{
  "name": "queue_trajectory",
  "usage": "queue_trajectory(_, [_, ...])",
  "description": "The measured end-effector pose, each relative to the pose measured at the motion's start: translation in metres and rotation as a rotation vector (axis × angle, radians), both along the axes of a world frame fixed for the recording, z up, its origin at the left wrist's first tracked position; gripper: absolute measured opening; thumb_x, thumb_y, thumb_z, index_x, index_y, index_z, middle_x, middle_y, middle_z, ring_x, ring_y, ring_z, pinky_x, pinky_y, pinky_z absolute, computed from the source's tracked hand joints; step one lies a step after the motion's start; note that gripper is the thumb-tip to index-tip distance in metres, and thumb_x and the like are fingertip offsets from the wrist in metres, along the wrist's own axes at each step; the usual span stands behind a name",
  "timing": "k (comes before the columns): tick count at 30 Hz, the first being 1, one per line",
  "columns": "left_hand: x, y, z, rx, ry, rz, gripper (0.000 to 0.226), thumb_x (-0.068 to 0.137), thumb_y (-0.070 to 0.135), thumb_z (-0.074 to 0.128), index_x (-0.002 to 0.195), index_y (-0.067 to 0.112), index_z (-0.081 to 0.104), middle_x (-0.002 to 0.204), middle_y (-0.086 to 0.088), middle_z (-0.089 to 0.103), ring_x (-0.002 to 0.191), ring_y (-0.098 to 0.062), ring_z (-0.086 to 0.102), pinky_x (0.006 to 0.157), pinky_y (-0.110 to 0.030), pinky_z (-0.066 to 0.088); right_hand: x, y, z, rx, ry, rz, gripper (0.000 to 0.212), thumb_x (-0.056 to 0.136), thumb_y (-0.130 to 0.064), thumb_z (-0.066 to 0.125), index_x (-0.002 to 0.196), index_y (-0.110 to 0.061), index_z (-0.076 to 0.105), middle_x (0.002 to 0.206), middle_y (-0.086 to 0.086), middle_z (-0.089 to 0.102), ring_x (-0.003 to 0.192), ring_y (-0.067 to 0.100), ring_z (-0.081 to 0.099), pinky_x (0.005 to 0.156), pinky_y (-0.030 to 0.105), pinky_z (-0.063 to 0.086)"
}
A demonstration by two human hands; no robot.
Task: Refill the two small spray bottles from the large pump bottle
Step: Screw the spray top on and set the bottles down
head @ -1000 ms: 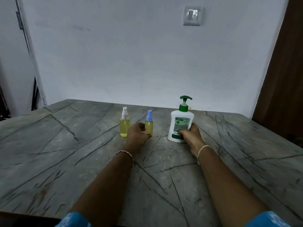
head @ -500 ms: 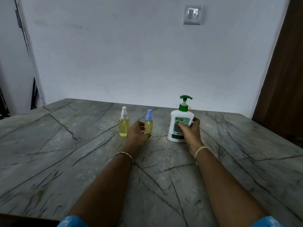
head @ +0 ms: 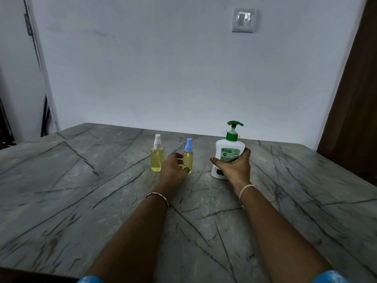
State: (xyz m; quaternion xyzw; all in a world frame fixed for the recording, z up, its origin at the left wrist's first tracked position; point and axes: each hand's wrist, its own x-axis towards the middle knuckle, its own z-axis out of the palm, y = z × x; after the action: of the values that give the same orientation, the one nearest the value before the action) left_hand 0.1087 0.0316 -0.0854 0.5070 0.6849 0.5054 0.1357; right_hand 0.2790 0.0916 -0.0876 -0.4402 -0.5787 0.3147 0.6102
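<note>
Centre of frame, far half of grey marble table [head: 81, 190]:
- white pump bottle [head: 229, 152], green pump head, right of centre. right hand [head: 234, 167] clamped round its body, thumb on left side, fingers wrapping right side. lifted or not, can't tell
- blue-cap spray bottle [head: 188, 158] just left of it, upright, yellow liquid. left hand [head: 173, 168] grips its lower part, thumb across base
- white-cap spray bottle [head: 157, 158] just left of that hand, upright, also yellow, nobody touching it
- light switch [head: 243, 19] on wall, upper right
</note>
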Motion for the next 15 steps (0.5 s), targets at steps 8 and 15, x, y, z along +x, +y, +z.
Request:
queue_trajectory(8, [0.000,0.000,0.000,-0.010,0.014,-0.005,0.055,0.076,0.008,0.075,0.125,0.007,0.051,0.120,-0.008,0.062,0.107,-0.021,0.060,0.094,-0.034,0.050,0.000,0.006,-0.005,-0.021,-0.023,-0.005,0.079,0.056,-0.017,0.092,0.115,-0.021,0.039,0.103,-0.003,0.060,0.099,0.018,0.060,0.087,0.037,0.053])
queue_trajectory(15, [0.001,-0.001,0.000,-0.004,0.005,-0.001,0.057,0.076,0.009,0.076,0.126,0.007,0.050,0.124,-0.009,0.060,0.110,-0.022,0.059,0.097,-0.036,0.048,0.001,0.011,-0.007,-0.065,-0.022,0.037,0.083,0.053,-0.018,0.093,0.113,-0.024,0.037,0.105,-0.004,0.059,0.102,0.018,0.059,0.092,0.039,0.052])
